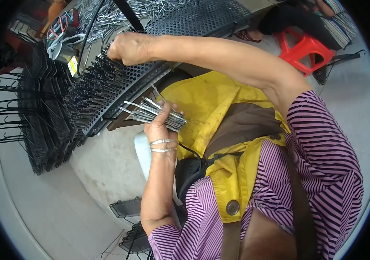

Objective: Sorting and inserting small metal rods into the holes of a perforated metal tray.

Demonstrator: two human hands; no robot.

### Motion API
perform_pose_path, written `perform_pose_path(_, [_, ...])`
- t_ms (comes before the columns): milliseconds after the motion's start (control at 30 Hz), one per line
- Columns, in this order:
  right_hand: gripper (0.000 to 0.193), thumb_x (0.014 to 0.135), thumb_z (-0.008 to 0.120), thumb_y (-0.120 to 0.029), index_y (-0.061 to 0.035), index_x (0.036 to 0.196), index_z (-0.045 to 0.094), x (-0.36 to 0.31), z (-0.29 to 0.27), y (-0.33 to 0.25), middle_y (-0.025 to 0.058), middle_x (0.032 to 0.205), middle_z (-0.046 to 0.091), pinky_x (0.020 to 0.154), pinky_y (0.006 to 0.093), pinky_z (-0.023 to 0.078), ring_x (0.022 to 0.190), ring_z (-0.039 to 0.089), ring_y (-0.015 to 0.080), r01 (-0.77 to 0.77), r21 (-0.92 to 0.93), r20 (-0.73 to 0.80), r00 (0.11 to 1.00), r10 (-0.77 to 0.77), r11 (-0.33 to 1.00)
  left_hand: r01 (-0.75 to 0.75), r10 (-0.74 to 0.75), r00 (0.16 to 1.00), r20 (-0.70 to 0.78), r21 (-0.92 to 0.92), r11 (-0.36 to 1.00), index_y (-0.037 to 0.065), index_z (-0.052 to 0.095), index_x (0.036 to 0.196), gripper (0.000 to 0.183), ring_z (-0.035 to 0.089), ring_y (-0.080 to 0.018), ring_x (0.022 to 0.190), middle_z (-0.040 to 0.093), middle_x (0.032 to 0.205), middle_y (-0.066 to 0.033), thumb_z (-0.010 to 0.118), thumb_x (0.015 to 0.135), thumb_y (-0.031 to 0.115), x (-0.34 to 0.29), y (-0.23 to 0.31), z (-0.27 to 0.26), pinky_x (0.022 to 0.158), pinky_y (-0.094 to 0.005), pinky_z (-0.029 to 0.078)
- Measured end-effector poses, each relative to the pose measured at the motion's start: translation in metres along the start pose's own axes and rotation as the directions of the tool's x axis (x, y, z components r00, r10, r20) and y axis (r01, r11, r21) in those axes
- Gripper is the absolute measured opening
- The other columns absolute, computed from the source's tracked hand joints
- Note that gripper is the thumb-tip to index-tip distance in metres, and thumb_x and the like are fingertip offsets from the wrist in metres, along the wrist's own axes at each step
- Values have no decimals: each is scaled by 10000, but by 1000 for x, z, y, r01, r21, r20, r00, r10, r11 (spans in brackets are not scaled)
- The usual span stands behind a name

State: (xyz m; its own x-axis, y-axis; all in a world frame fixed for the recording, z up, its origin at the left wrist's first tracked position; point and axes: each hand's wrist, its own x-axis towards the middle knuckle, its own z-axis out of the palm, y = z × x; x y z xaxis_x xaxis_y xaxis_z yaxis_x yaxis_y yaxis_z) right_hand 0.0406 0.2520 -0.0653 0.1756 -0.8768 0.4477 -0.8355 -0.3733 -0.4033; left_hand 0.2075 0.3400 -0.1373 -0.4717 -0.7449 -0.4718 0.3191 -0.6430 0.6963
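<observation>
In my left hand is a bundle of thin silver metal rods, gripped with the thumb across the top. The rods lie roughly level, their bent tips fanning out to the left. My right arm reaches across to the far left, where my right hand is closed at the upper end of a dense row of small black metal pieces. These stand packed along a black perforated metal rack. Anything between my right fingers is hidden by the hand.
A loose pile of silver rods covers the far worktop. Scissors and a metal can sit left of it. Black wire racks with hooks hang at the left. A red plastic stool and a seated person's leg are far right.
</observation>
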Motion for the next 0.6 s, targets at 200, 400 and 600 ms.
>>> perform_pose_path(200, [215, 692, 576, -29, -4, 904, 608, -6, -1, -4, 164, 693, 605, 615, 359, 484, 666, 606, 284, -48, -20, -200, 979, 43, 999, -13, 13, 1000, 5, -15, 1000, 6, 522, 874, 204, 593, -230, 669, 571, 767, -100, 650, 716, -8, 0, 2, 0, 536, -374, 517])
perform_pose_path(400, [150, 654, 617, -50, 46, 768, 602, -85, 8, -20, 96, 606, 593, 453, 263, 459, 499, 570, 146, -465, 519, 330, 883, 334, 717, -36, 36, 998, 58, 9, 999, 4, 517, 865, 206, 592, -233, 667, 571, 763, -104, 656, 713, -2, -5, 5, 7, 539, -367, 516])
perform_pose_path(600, [78, 742, 588, -39, 10, 796, 615, -74, -16, -20, 50, 582, 589, 406, 206, 445, 492, 558, 69, -388, 690, 27, 858, 513, 611, -7, 8, 998, 61, -14, 1000, 4, 511, 880, 188, 588, -237, 683, 577, 773, -116, 637, 748, 48, -2, 4, -1, 579, -378, 515])
